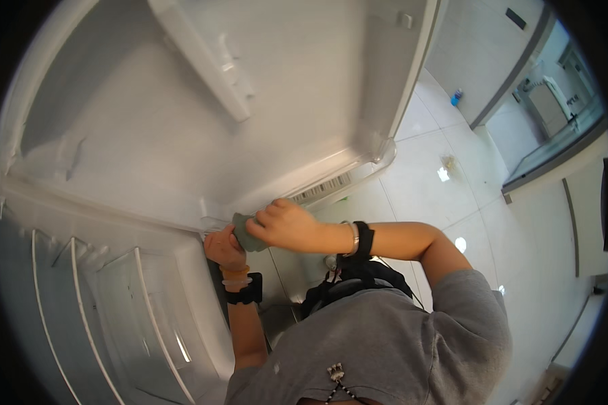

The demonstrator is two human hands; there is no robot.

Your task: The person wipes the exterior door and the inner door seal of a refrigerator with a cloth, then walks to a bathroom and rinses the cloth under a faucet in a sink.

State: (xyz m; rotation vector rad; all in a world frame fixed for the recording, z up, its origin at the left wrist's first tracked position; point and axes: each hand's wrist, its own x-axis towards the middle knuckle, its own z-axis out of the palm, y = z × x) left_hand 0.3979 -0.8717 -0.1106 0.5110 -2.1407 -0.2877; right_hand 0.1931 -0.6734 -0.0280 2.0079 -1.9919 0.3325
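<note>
A grey-green cloth (248, 233) is bunched between my two hands near the lower hinge side of an open refrigerator door (294, 101). My right hand (286, 225) grips it from the right, fingers curled over its edge. On the other side, my left hand (226, 248) pinches the cloth between thumb and fingers. Both hands are close to the door's bottom inner rim, where a striped strip (324, 187) shows. Part of the cloth is hidden under my right fingers.
Refrigerator shelves (147, 314) with white front bars lie to the left. A door shelf bar (202, 61) juts from the inner door. On the tiled floor (430, 202) at right are a small blue bottle (456, 97) and a yellowish patch (449, 162). A doorway stands beyond.
</note>
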